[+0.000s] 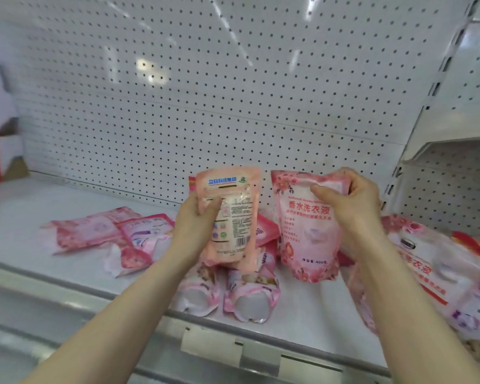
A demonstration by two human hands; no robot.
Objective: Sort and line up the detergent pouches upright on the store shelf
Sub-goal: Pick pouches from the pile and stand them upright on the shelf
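At centre frame the left hand (197,217) grips a peach pouch (229,217), back label outward, lifted above the heap; the right hand (352,206) pinches the top of a pink pouch (306,228) standing on the shelf (39,206). Sorting is under way; next, probably, the peach pouch is turned and stood alongside.

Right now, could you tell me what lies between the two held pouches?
Head view: between peach pouch and upright pink pouch, a flat pink pouch; above, bare pegboard.
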